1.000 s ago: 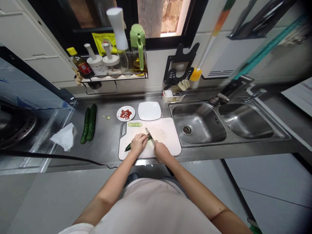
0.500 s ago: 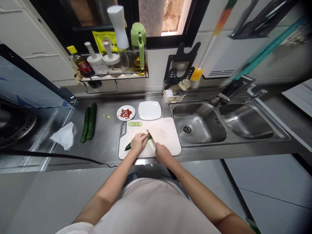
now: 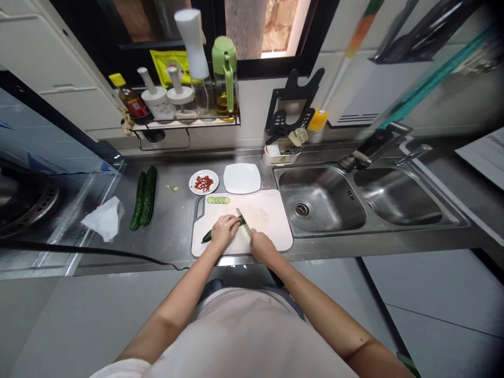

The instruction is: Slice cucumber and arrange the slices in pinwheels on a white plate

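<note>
L hand (image 3: pixel 224 231) curled over the cuke (image 3: pixel 206 237), fingers pinning it to the white board (image 3: pixel 271 215); its dark tip sticks out on the L side. R hand (image 3: pixel 262 245) clenched round the knife (image 3: pixel 244 222) handle, blade at the cuke's R end, right by the L fingertips; can't tell if it's in the flesh. Row of overlapping slices (image 3: pixel 218 200) nr board's top L corner. Faint mark nr top R corner, illegible.

Behind board: dish (image 3: pixel 191 186) w/ chopped red bits, sq. plate (image 3: pixel 241 178) beside it. Two whole cukes (image 3: pixel 148 199) far L on the counter (image 3: pixel 173 220), nr a tissue (image 3: pixel 104 219).

Labels: yellow-capped bottle (image 3: pixel 134 104) on the rack (image 3: pixel 189 124) has a red label w/ pale patch, text too small to read. Yellow pkt (image 3: pixel 159 65) behind the jars (image 3: pixel 157 101), no wording legible. Printed sheet (image 3: pixel 486 155) at far R, type too blurred. Caddy (image 3: pixel 277 159) by the sink (image 3: pixel 326 210) has a small motif, unreadable.
</note>
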Demonstrator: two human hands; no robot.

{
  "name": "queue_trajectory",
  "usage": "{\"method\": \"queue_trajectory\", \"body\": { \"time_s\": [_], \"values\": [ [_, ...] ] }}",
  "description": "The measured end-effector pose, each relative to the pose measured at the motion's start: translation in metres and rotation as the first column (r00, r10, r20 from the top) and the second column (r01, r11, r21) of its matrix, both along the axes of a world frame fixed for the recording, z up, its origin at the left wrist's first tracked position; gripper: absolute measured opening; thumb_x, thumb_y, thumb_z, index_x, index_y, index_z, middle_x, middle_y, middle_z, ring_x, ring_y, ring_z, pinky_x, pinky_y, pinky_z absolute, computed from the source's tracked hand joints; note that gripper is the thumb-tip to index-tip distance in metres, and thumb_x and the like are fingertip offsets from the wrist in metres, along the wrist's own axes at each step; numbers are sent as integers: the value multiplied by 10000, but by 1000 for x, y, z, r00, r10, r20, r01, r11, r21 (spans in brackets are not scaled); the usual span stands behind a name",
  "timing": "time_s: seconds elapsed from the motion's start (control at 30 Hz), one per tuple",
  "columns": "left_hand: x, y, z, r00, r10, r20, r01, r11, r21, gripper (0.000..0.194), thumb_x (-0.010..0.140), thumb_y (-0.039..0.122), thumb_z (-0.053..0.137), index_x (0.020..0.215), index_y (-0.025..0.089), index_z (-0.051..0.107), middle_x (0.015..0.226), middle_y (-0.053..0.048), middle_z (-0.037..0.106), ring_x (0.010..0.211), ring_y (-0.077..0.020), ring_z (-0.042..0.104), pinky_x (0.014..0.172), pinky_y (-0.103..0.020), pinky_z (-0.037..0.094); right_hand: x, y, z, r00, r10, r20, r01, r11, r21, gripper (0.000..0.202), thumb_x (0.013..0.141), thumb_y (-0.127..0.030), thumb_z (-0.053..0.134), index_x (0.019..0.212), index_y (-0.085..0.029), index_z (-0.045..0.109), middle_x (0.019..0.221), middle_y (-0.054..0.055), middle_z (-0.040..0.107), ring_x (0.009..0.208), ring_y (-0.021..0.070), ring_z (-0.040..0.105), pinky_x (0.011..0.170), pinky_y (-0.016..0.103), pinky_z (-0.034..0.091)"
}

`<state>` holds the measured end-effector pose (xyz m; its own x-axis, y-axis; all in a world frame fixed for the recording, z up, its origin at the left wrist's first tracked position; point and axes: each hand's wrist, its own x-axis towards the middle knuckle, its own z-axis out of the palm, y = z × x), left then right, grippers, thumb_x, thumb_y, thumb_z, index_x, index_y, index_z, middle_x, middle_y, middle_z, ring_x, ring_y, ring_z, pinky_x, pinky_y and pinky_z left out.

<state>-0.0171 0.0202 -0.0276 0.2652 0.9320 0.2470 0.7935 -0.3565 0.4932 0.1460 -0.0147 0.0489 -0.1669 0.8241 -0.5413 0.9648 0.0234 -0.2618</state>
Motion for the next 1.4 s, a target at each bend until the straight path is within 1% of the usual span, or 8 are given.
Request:
{"method": "queue_trajectory", "body": {
  "time_s": [0.2,0.57,0.9,1.07,1.4],
  "values": [
    [0,0,1,1000,2,-3,-2,1000,-8,224,927,300,528,1076,268,692,1012,-37,664,954,-176,562,847,-309,461,2,-3,-3,1000,16,-6,-16,999,30,256,914,-91,358,1120,-107,509,998,173,665,960,255,650,726,298,438],
    [1,-1,1,1000,7,10,-7,1000,2,226,927,295,528,1066,254,702,1025,-42,673,968,-184,569,847,-318,470,-9,14,-4,999,-29,-31,30,999,24,273,909,-91,392,1159,-108,499,1022,177,658,983,238,648,758,289,449],
    [1,0,1,1000,15,12,-15,1000,-9,225,926,301,526,1064,260,700,1018,-44,670,966,-183,568,859,-324,468,-3,-2,-6,1000,-6,23,6,1000,-6,269,899,-64,369,1124,-112,509,1002,180,662,973,241,651,744,292,449],
    [1,0,2,1000,14,4,-13,1000,-12,223,929,300,524,1063,258,697,1017,-39,672,967,-181,569,857,-315,464,-5,3,-4,1000,3,12,-3,1000,0,267,901,-75,372,1127,-112,508,1008,175,662,975,244,649,741,292,448],
    [1,0,-2,1000,11,9,-11,1000,-4,214,922,291,534,1050,250,700,1031,-43,672,976,-184,570,869,-324,466,-12,15,-7,1000,-21,-17,21,1000,13,274,900,-80,401,1153,-113,499,1025,168,658,994,233,643,755,280,443]
  ]
}}
